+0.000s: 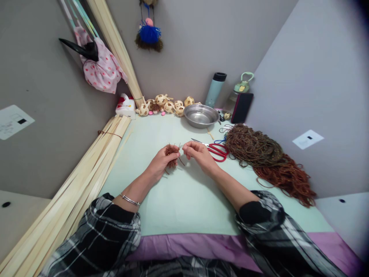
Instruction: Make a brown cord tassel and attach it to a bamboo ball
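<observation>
My left hand is closed around a small bunch of reddish-brown cord, with loose ends sticking out past the fingers. Beside it, my right hand is pinched near the top of the bunch; whatever its fingertips may hold is too small to make out. Scissors with red handles lie on the table just behind the right hand, blades partly hidden by it. To the right rests a large heap of dark brown cord, with rust-coloured cord next to it.
A metal bowl stands at the back, near woven balls, a tissue pack, a teal bottle, a green-lidded bottle and a leaning phone. Long pale strips line the left edge. Walls enclose the table.
</observation>
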Demonstrator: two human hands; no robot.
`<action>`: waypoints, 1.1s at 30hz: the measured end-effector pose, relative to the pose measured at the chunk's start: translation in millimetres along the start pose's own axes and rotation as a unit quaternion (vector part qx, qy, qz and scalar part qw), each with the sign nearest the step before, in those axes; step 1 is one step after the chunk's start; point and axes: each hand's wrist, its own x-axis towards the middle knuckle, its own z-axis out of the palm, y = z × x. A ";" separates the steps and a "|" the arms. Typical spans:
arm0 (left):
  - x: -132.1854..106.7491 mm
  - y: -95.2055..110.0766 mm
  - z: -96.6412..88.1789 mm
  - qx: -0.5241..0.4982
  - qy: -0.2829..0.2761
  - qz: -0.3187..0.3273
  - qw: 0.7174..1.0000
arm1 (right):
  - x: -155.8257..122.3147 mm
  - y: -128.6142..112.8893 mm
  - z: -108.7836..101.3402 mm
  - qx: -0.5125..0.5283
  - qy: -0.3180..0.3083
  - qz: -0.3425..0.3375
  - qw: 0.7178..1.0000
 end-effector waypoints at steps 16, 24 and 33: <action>0.6 -0.5 -0.2 -0.002 0.009 0.003 1.000 | -3.4 -2.6 1.6 -0.062 -0.061 0.004 0.996; 0.0 -1.5 1.2 0.013 -0.003 0.017 1.000 | -5.3 -2.6 3.5 -0.079 -0.092 0.037 0.992; 0.1 -1.3 2.3 0.001 0.010 0.006 1.000 | -0.7 0.4 1.7 -0.049 -0.048 -0.004 0.998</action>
